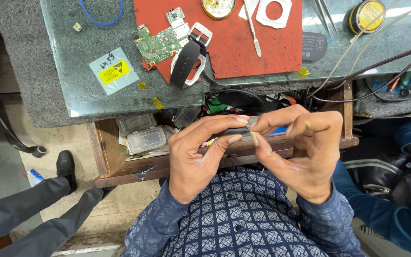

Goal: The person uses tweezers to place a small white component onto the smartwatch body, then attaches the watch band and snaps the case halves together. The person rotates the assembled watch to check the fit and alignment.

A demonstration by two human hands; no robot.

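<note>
From the head camera, the left hand point(197, 154) and right hand point(305, 152) pinch a thin grey strip point(240, 129) between fingertips, above the open drawer point(120, 162) below the tabletop's point(72, 71) near edge. It looks light, slightly flexible, best gripped by its ends.

1. The person wears a long-sleeved shirt point(243, 214) in dark blue, printed all over with a pale lattice of small diamonds and dots.
2. Its sleeves end in cuffs at the wrists, in the same pattern.
3. The left hand point(200, 152) and right hand point(300, 147) are bare, with no rings, watch or gloves showing.
4. The fingernails are short and plain.
</note>
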